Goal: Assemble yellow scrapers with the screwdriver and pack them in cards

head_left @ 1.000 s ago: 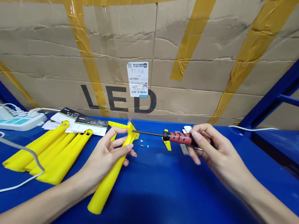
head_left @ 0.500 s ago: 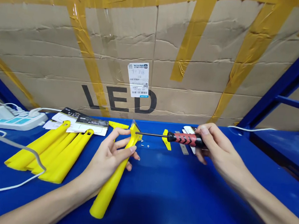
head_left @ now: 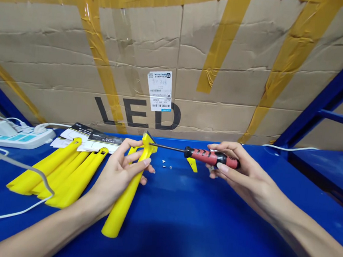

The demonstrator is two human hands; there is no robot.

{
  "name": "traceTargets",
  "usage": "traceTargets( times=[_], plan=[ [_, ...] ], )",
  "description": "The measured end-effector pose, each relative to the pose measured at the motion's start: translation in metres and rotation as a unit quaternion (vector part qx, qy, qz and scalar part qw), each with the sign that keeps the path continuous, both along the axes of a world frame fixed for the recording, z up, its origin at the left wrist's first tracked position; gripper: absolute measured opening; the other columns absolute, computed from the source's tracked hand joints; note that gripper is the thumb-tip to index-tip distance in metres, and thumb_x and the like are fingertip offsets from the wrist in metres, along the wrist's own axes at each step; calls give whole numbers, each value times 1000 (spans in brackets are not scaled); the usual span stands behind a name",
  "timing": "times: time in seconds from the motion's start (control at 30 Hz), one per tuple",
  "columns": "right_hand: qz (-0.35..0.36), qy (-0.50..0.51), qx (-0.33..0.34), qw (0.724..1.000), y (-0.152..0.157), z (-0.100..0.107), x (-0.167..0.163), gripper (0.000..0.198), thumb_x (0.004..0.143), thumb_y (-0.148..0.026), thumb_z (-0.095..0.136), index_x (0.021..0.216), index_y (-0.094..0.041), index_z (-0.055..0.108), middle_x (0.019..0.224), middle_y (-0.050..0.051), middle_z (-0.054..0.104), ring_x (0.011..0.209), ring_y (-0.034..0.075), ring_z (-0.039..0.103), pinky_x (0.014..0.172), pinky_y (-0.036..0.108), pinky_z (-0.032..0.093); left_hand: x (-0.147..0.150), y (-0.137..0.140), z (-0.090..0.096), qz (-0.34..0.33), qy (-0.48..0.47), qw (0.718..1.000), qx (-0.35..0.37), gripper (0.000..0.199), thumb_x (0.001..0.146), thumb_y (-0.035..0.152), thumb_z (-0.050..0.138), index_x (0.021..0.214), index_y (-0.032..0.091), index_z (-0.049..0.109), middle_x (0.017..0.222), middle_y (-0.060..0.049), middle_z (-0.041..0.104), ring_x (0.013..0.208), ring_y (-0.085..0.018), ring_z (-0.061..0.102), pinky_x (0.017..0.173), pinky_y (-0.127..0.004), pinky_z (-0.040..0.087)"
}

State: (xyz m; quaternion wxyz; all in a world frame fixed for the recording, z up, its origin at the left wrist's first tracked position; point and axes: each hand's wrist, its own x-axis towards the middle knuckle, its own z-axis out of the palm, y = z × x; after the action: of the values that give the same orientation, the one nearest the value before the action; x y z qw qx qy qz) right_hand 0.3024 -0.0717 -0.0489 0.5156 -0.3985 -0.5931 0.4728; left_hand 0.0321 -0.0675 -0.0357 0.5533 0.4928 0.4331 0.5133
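My left hand (head_left: 126, 166) is closed around the neck of a yellow scraper (head_left: 123, 204), its long handle slanting down toward me. A blade edge shows at the scraper's head, which is partly hidden by the fingers. In my right hand (head_left: 242, 170) is a screwdriver (head_left: 208, 157) with a red and black grip, held level between thumb and fingers. Its thin shaft reaches left, and the tip meets the scraper's head. Several small screws (head_left: 163, 166) lie on the blue surface between my hands. Behind the screwdriver lies a small yellow plate (head_left: 192, 164), partly covered.
Several yellow handles (head_left: 73, 180) lie at the left beside printed cards (head_left: 79, 134). A white power strip (head_left: 23, 137) and its cable (head_left: 42, 179) are at the far left. A large taped cardboard box (head_left: 221, 109) stands behind the blue tabletop (head_left: 193, 226).
Scraper and screwdriver have shifted slightly left and up together. My right hand's fingers have moved forward along the screwdriver grip, uncovering its rear end.
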Motion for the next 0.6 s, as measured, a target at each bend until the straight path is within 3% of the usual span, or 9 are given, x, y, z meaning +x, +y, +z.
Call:
traceTargets(
  times=[0.1, 0.17, 0.23, 0.3, 0.37, 0.4, 0.47, 0.6],
  plan=[
    [-45, -29, 27, 998, 1, -1, 0, 22, 96, -46, 61, 106, -27, 56, 65, -5, 54, 51, 9, 49, 49, 22, 42, 0, 1, -3, -13, 9, 1000, 10, 47, 76, 26, 82, 106, 26, 46, 85, 0, 69, 68, -15, 66, 50, -20, 51],
    [-73, -61, 4, 995, 1, -2, 0, 28, 98, -53, 53, 99, -26, 54, 60, -7, 51, 41, 6, 38, 38, 20, 28, 0, 2, -6, -23, 13, 1000, 15, 44, 79, 27, 80, 107, 26, 46, 84, 0, 69, 68, -14, 66, 51, -20, 52],
    [-58, -58, -22, 996, 1, -3, 0, 31, 98, -56, 52, 100, -25, 54, 72, -3, 59, 46, 8, 48, 39, 20, 32, 0, 3, -7, -17, 9, 1000, 15, 45, 79, 26, 80, 107, 26, 45, 83, 1, 69, 67, -14, 65, 50, -19, 51],
    [-18, -37, -17, 999, 1, -3, 2, 29, 95, -52, 59, 109, -26, 56, 87, 0, 63, 67, 13, 61, 54, 24, 48, 0, 4, -6, -5, 4, 1000, 12, 48, 76, 25, 82, 106, 26, 45, 83, 1, 68, 66, -13, 65, 49, -18, 50],
    [5, -41, 19, 999, 0, -2, 4, 29, 94, -44, 65, 115, -28, 56, 89, 0, 63, 77, 14, 62, 70, 28, 52, 0, 5, -5, 1, 0, 1000, 10, 49, 74, 25, 83, 105, 26, 45, 82, 1, 68, 65, -13, 66, 48, -18, 50],
    [1, -57, 37, 998, -1, -2, 4, 27, 94, -42, 65, 115, -28, 56, 85, -1, 62, 73, 12, 60, 71, 27, 50, 0, 5, -5, -1, 1, 1000, 9, 49, 74, 25, 83, 105, 26, 45, 83, 1, 68, 65, -13, 66, 48, -18, 50],
    [-19, -92, 54, 994, -3, 0, 4, 23, 97, -43, 61, 112, -27, 55, 70, -4, 58, 60, 10, 53, 61, 24, 45, 0, 4, -5, -4, 4, 1000, 7, 48, 75, 26, 83, 105, 25, 45, 85, 1, 69, 66, -13, 65, 48, -18, 50],
    [-26, -93, 8, 995, -7, 5, -2, 28, 98, -51, 56, 110, -26, 54, 56, -8, 49, 48, 9, 41, 46, 21, 33, 1, 3, -6, -9, 6, 1000, 1, 48, 76, 25, 82, 105, 25, 45, 85, 2, 69, 65, -12, 65, 49, -17, 50]
  ],
)
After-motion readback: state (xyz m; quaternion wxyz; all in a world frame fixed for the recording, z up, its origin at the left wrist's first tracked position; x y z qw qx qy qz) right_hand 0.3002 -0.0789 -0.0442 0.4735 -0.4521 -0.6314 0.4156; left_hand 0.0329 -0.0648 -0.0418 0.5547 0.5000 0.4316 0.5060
